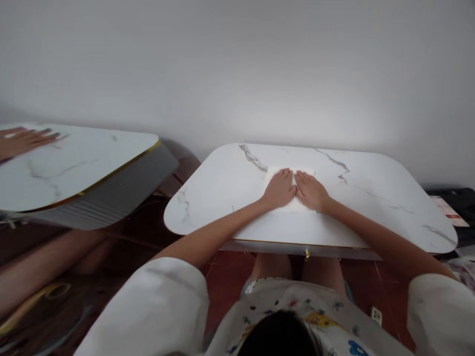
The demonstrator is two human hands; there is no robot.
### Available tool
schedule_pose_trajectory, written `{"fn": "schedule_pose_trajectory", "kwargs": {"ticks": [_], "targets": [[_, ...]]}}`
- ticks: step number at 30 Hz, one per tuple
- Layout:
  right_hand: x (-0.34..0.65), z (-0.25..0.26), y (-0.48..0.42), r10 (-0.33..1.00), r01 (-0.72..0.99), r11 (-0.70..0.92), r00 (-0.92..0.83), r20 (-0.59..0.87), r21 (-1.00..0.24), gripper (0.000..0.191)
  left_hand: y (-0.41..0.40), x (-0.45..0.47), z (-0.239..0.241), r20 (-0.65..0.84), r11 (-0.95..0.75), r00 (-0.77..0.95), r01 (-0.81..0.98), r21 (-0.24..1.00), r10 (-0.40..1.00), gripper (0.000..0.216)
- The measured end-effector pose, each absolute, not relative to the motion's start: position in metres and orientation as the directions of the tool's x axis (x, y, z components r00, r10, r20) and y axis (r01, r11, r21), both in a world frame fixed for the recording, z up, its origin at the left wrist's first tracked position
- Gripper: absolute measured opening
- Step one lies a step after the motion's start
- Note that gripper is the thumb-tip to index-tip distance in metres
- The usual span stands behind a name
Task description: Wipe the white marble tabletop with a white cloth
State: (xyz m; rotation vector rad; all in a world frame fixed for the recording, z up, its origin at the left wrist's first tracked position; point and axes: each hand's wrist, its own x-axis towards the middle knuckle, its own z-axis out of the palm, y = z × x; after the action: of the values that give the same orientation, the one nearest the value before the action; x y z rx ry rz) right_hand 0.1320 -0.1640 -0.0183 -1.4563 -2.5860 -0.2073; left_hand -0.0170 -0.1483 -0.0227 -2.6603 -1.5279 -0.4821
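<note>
A white square sheet [293, 206], a tissue or a thin cloth, lies flat on a white marble-patterned tabletop [371, 198]. My left hand [280, 189] rests palm down on its left part, fingers stretched out. Beside it my right hand [311, 192] presses flat on the right part, also with fingers straight. The two hands angle inward and touch or nearly touch at the thumbs. Both palms hide much of the sheet, though its edges show around them.
At the left, another person's hand [27, 142] lies on a second marble-patterned table [81, 158] with a gold edge. A gold knob [307, 254] sticks out below my table's front. A white power strip [376, 315] is on the red floor. Dark furniture [454, 198] stands right.
</note>
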Motion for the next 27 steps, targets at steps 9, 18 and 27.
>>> {"fn": "schedule_pose_trajectory", "kwargs": {"ticks": [9,18,27], "targets": [[0.109,-0.017,-0.035,0.838,0.862,0.504,-0.503,0.212,0.051,0.055,-0.02,-0.034,-0.033,0.385,-0.452,0.392,0.888,0.078,0.836,0.045],[0.143,-0.018,0.017,0.858,0.885,0.463,-0.462,0.224,0.053,0.053,0.038,0.002,-0.036,0.386,-0.489,0.431,0.87,0.06,0.816,0.048],[0.181,-0.023,-0.034,0.924,0.952,0.301,-0.305,0.231,0.055,0.053,-0.002,0.048,-0.027,0.341,-0.572,0.513,0.814,0.1,0.788,0.049]]}}
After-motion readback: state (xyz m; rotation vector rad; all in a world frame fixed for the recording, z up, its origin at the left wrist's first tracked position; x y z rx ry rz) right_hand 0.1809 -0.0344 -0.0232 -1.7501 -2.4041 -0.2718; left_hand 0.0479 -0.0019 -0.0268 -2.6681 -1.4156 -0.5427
